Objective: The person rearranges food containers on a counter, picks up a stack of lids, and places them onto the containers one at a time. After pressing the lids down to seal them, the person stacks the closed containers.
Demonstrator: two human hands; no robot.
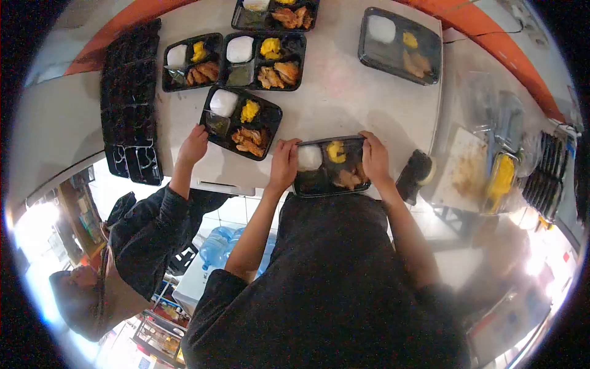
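Observation:
A black compartment meal box (322, 186) lies at the near edge of the table, in front of my body. Rice, something yellow and pieces of browned meat show in it, dulled as if under a clear lid. My left hand (284, 163) grips its left side, fingers at the upper left corner. On the opposite side my right hand (375, 158) is closed around the upper right corner. Just left of it sits an uncovered meal box (270, 117), turned at an angle, with a co-worker's hand (195, 145) at its left edge.
More filled boxes (232, 86) stand toward the back. A lidded box (399, 67) lies at the back right. Stacked black trays (130, 104) line the left end. A black-and-white object (415, 175) is by the right corner. Farther right is a yellow-filled container (502, 178).

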